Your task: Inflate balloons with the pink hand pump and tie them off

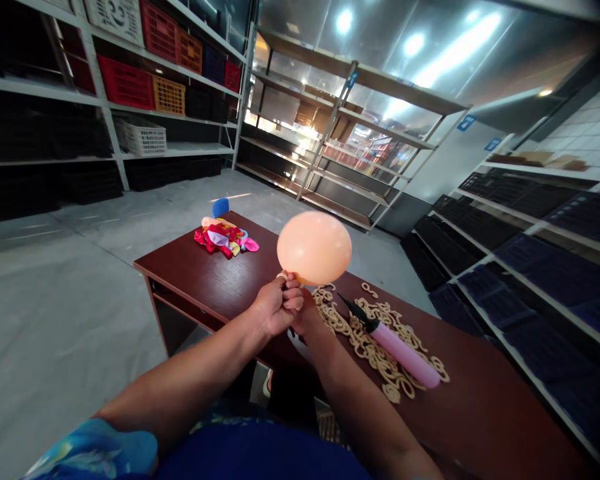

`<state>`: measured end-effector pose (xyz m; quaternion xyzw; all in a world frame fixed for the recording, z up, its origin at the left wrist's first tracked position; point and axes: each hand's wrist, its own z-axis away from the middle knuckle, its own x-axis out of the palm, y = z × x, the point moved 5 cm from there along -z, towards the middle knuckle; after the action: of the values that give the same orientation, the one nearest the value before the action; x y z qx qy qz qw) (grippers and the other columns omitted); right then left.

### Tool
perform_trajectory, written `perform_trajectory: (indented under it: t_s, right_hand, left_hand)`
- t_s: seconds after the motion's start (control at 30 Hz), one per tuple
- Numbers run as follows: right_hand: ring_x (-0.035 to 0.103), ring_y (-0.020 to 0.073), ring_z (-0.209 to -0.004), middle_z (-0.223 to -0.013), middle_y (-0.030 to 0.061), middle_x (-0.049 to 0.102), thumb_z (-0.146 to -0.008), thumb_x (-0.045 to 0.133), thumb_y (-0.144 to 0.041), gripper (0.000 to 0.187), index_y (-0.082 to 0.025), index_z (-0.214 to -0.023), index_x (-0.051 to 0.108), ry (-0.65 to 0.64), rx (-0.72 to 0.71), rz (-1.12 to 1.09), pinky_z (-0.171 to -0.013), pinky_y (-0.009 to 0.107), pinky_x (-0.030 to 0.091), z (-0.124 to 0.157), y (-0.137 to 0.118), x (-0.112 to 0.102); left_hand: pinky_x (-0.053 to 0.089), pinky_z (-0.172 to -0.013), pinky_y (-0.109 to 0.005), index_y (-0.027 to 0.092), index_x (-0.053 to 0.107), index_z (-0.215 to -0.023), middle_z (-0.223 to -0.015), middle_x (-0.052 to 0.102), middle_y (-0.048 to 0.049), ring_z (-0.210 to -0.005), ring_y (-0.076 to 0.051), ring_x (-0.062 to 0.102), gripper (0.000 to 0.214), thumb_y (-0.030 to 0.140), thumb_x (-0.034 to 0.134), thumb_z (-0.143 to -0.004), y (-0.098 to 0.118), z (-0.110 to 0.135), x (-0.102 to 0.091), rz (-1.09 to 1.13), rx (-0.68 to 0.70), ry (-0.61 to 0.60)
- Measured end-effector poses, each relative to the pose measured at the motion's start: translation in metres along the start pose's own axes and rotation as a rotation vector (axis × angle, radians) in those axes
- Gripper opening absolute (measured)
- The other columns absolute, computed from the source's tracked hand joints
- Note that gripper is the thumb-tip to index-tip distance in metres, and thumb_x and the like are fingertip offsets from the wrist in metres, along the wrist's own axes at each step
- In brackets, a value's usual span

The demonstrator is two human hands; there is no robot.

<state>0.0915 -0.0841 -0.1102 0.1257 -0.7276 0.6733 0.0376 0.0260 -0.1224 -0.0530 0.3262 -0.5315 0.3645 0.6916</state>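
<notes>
An inflated peach-coloured balloon (314, 248) sits above my two hands, over the table's near edge. My left hand (280, 303) is closed at the balloon's neck, its fingers curled together just below the round body. Pressed close against it, my right hand (305, 312) also grips at the neck; the left hand covers most of its fingers. The neck itself is hidden between the fingers. To the right, a pink balloon pump (405, 353) with a black nozzle lies on a heap of beige rope-like twisted pieces (370, 343).
On the brown table (200, 277), a pile of uninflated coloured balloons (225, 239) lies at the far left corner. A blue object (221, 207) shows behind it. Shelving with crates (145, 140) stands left, metal racks (330, 147) behind, and shelves of dark crates (540, 267) right.
</notes>
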Motion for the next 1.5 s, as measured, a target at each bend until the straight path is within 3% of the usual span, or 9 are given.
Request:
perform_trajectory:
  t_s: [0.17, 0.3, 0.5, 0.6, 0.73, 0.97, 1.17, 1.33, 1.5]
  right_hand:
    - [0.053, 0.0108, -0.061, -0.07, -0.0011, 0.06, -0.068, 0.063, -0.041, 0.024, -0.019, -0.076, 0.058, 0.141, -0.07, 0.219, -0.056, 0.023, 0.044, -0.007, -0.013, -0.024]
    - [0.055, 0.0142, -0.061, -0.071, 0.0026, 0.063, -0.072, 0.058, -0.046, 0.03, -0.017, -0.08, 0.062, 0.192, -0.147, 0.563, -0.056, 0.026, 0.045, -0.006, -0.023, -0.033]
    - [0.051, 0.0114, -0.046, -0.061, -0.0018, 0.06, -0.076, 0.052, -0.042, 0.023, -0.021, -0.079, 0.061, 0.077, -0.115, 0.76, -0.046, 0.024, 0.041, 0.011, -0.037, -0.026]
    - [0.053, 0.012, -0.052, -0.062, -0.0007, 0.061, -0.077, 0.05, -0.036, 0.018, -0.021, -0.073, 0.06, 0.076, -0.251, 0.95, -0.052, 0.023, 0.041, 0.02, -0.056, -0.017]
    - [0.055, 0.0125, -0.062, -0.071, 0.0011, 0.064, -0.079, 0.048, -0.03, 0.015, -0.021, -0.076, 0.059, -0.037, -0.409, 1.121, -0.062, 0.023, 0.041, 0.025, -0.071, -0.001]
    - [0.056, 0.0138, -0.076, -0.081, 0.0038, 0.061, -0.084, 0.044, -0.031, 0.018, -0.02, -0.08, 0.058, -0.11, -0.497, 1.002, -0.071, 0.025, 0.043, 0.019, -0.075, 0.005]
    - [0.053, 0.009, -0.052, -0.079, 0.0007, 0.061, -0.074, 0.056, -0.043, 0.024, -0.021, -0.084, 0.056, 0.039, -0.164, 0.685, -0.046, 0.022, 0.042, 0.014, -0.06, -0.008]
    - [0.05, 0.0081, -0.045, -0.061, -0.0032, 0.056, -0.065, 0.064, -0.042, 0.027, -0.019, -0.077, 0.057, 0.019, 0.171, 0.499, -0.036, 0.018, 0.034, 0.014, -0.049, -0.016]
    - [0.046, 0.008, -0.041, -0.05, -0.005, 0.051, -0.066, 0.062, -0.04, 0.023, -0.018, -0.071, 0.056, 0.026, 0.219, 0.508, -0.037, 0.019, 0.034, 0.013, -0.049, -0.019]
  left_hand:
    - [0.017, -0.034, -0.01, 0.012, 0.04, -0.071, -0.057, 0.029, 0.005, -0.039, -0.001, 0.028, 0.019, 0.011, 0.032, -0.088, 0.002, -0.005, -0.018, -0.138, -0.131, 0.01]
    - [0.02, -0.036, -0.011, 0.011, 0.043, -0.072, -0.06, 0.034, 0.0029, -0.043, -0.001, 0.033, 0.016, 0.011, 0.037, -0.086, 0.008, -0.012, -0.02, -0.242, -0.066, -0.025]
    - [0.02, -0.038, -0.014, 0.012, 0.047, -0.076, -0.06, 0.039, 0.0027, -0.044, -0.003, 0.036, 0.006, 0.016, 0.045, -0.082, 0.027, -0.027, -0.034, -0.554, 0.183, 0.042]
    - [0.022, -0.04, -0.019, 0.015, 0.05, -0.071, -0.055, 0.042, 0.0031, -0.041, -0.006, 0.035, 0.024, 0.036, 0.045, -0.082, 0.04, -0.032, -0.049, -0.993, 0.399, 0.195]
    - [0.029, -0.048, -0.023, 0.016, 0.054, -0.06, -0.053, 0.049, 0.0, -0.05, -0.011, 0.043, 0.037, 0.044, 0.042, -0.081, 0.051, -0.033, -0.055, -1.575, 0.67, 0.333]
    - [0.036, -0.057, -0.021, 0.014, 0.062, -0.07, -0.063, 0.059, -0.0009, -0.06, -0.012, 0.05, 0.033, 0.037, 0.041, -0.082, 0.041, -0.031, -0.047, -1.626, 0.832, 0.252]
    - [0.036, -0.056, -0.02, 0.015, 0.063, -0.074, -0.065, 0.061, -0.0013, -0.059, -0.011, 0.052, 0.032, 0.035, 0.04, -0.084, 0.038, -0.024, -0.046, -1.674, 0.919, 0.245]
    - [0.036, -0.056, -0.021, 0.015, 0.059, -0.068, -0.063, 0.06, -0.0031, -0.057, -0.011, 0.051, 0.028, 0.027, 0.039, -0.084, 0.033, -0.019, -0.042, -1.858, 1.005, 0.179]
    - [0.037, -0.061, -0.024, 0.015, 0.057, -0.073, -0.07, 0.06, -0.0058, -0.064, -0.013, 0.054, 0.028, 0.027, 0.035, -0.086, 0.026, -0.018, -0.04, -1.886, 0.973, 0.103]
